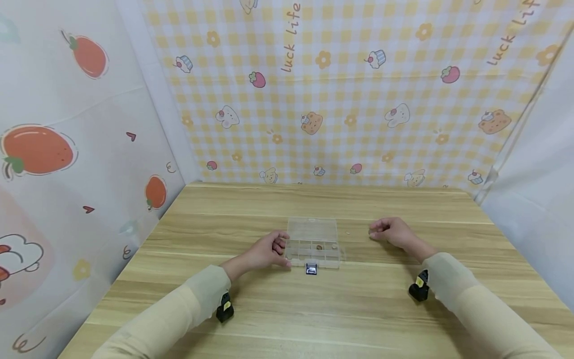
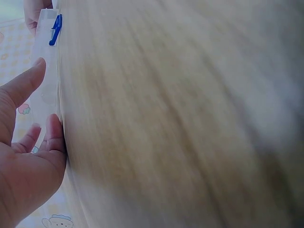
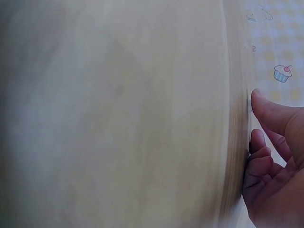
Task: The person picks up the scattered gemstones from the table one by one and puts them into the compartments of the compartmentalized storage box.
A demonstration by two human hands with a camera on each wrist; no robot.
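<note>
A clear plastic compartment box (image 1: 305,262) lies on the table with its lid (image 1: 312,229) tilted back. Its blue latch (image 1: 311,269) hangs at the front. Inside are a brown round piece (image 1: 319,247) and a pale round piece (image 1: 334,246) in separate compartments. My left hand (image 1: 269,251) rests against the box's left end, thumb by the front corner and fingers along the side. Off to the right, my right hand (image 1: 394,233) is low at the tabletop, thumb and fingers pinching a small greyish thing (image 1: 370,231), too small to identify.
A tiny pale piece (image 1: 348,233) lies on the wooden table (image 1: 341,309) between the box and my right hand. Patterned cloth (image 1: 341,89) hangs behind the table, and more cloth (image 1: 89,109) stands along the left side.
</note>
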